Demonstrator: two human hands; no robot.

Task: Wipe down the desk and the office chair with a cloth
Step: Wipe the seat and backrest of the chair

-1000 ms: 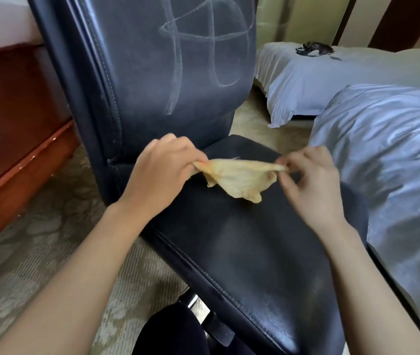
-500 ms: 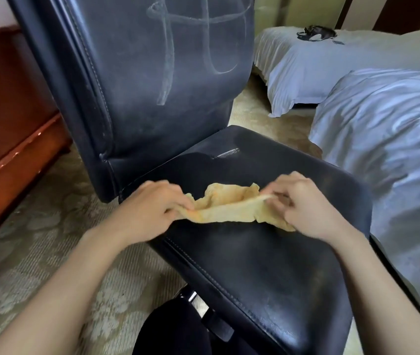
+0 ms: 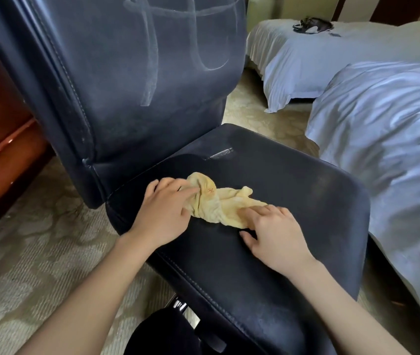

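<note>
Hidden or unclear: the chair (image 3: 293, 265) is cut off at the top of its backrest (image 3: 116, 93), and its base is covered by the seat (image 3: 306, 180) except for one chrome part (image 3: 179, 304) below the front edge. A dark rounded shape (image 3: 163, 334) at the bottom edge cannot be identified. The wood unit (image 3: 1, 155) at far left is cut off by the frame; whether it is the desk cannot be told. A dark item (image 3: 311, 23) lies on the far bed (image 3: 332, 65); it is too small to name. The near bed (image 3: 388, 139) runs out of frame to the right. Pale smeared streaks (image 3: 152, 55) cross the dusty backrest. The floor is patterned carpet (image 3: 29, 252).

Cloth: the yellow cloth (image 3: 211, 203) lies bunched on the seat, towards its rear left, between the two hands.

Left hand (image 3: 163, 213): fingers extended, not curled. The forefinger lies across the cloth's left end and the palm rests on the seat edge. Nothing is gripped.

Right hand (image 3: 275, 234): fingers straight and spread, laid flat on the cloth's right end. The thumb is splayed onto bare seat. The fingertips are slightly blurred. Nothing is gripped.

Both forearms are bare and enter from the bottom edge.
</note>
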